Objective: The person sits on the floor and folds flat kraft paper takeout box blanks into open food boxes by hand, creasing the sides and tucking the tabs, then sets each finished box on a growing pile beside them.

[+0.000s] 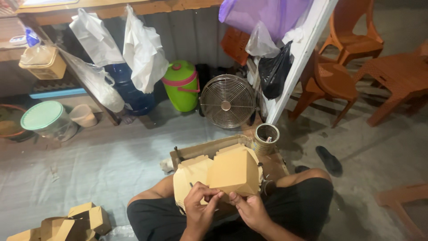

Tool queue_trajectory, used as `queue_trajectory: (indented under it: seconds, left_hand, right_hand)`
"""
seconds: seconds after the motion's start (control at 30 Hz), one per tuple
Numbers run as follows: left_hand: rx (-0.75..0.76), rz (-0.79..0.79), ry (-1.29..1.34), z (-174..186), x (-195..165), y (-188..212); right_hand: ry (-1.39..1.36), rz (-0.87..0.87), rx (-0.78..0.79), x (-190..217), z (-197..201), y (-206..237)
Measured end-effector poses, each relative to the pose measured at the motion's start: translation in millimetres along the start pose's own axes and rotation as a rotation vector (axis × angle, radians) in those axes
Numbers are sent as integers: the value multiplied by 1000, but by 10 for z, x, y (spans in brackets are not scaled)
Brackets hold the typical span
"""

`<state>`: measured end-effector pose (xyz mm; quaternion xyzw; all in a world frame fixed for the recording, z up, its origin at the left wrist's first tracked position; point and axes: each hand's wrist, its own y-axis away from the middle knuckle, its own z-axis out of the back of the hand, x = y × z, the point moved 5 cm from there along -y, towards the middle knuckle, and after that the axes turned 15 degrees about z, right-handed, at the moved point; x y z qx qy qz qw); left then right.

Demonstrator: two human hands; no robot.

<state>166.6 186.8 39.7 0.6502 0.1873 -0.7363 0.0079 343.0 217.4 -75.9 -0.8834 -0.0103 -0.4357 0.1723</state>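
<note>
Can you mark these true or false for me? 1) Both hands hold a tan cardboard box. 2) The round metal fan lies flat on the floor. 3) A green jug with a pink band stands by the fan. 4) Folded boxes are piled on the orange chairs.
1) True: the left hand and right hand grip the tan folded cardboard box.
2) False: the round metal fan stands upright against the wall.
3) True: the green jug with a pink band stands left of it.
4) False: the folded boxes lie on the floor; the orange plastic chairs hold none.
</note>
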Motion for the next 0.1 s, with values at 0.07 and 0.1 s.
queue_trajectory:
  seconds: [0.07, 0.1]
  left_hand:
    - [23, -37, -73, 20, -5, 2]
    - [47, -72, -153, 40, -14, -3]
  right_hand:
    - [37, 14, 8, -140, 161, 51]
    - [82, 8, 5, -215, 259, 74]
